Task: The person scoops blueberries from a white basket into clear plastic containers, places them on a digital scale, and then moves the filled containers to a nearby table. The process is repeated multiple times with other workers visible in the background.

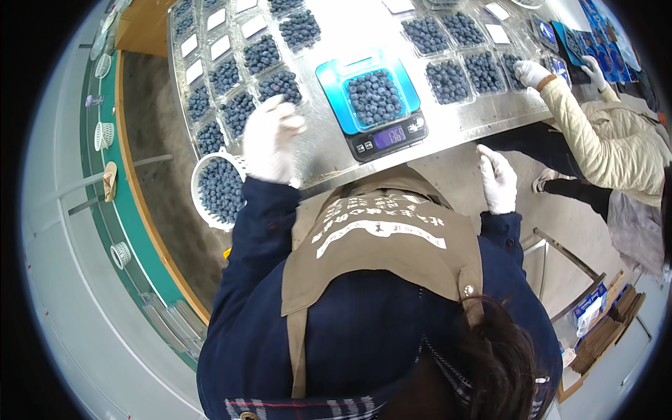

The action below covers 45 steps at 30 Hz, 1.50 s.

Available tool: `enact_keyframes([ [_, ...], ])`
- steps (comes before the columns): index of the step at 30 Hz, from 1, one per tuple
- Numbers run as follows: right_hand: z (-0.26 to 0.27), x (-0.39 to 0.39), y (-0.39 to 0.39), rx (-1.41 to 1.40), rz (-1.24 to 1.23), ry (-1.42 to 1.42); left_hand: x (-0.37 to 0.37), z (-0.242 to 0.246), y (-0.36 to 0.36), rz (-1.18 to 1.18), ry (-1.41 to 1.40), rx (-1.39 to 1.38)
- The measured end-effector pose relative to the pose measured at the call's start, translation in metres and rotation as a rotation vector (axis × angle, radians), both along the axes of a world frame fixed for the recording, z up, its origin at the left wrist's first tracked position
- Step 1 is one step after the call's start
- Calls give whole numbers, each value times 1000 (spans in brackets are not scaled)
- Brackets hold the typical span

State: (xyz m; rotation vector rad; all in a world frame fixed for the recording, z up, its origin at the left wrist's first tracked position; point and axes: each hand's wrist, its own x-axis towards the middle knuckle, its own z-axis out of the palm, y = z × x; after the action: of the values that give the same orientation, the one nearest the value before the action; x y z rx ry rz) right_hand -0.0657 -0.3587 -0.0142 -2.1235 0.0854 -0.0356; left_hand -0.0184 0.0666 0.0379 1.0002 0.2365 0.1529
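My left hand (pixel 272 139), in a white glove, is raised at the table's near edge, beside the filled punnets. Its fingers are curled, and whether they pinch anything cannot be told. My right hand (pixel 496 178), gloved too, hangs off the table's front with bent fingers and nothing visible in it. Between them a digital kitchen scale (pixel 389 137) with a lit display carries a blue tray (pixel 329 86), on which sits a clear plastic punnet of blueberries (pixel 375 97). A white plastic basket of blueberries (pixel 219 190) stands left of my left forearm.
Filled punnets (pixel 262 54) and white cards (pixel 220 47) cover the left of the metal table (pixel 336 157); more punnets (pixel 448 82) stand at right. A co-worker's gloved hand (pixel 531 73) touches a punnet there. A green-topped conveyor (pixel 137 226) with small baskets runs along the far left.
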Motion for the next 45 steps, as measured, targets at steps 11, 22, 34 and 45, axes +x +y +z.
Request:
enact_keyframes([
  [11, 0, 15, 25, -51, 106, -42, -123, -19, 173, 461, 289, 1046],
  [22, 10, 16, 44, -41, 164, -39, -141, -33, 189, 440, 258, 920],
  [34, 4, 25, 53, -3, 174, -65, -132, -16, 179, 410, 276, 1892],
  [45, -22, 133, 134, -412, 331, -21, 34, -59, -57, -239, 283, 1126],
])
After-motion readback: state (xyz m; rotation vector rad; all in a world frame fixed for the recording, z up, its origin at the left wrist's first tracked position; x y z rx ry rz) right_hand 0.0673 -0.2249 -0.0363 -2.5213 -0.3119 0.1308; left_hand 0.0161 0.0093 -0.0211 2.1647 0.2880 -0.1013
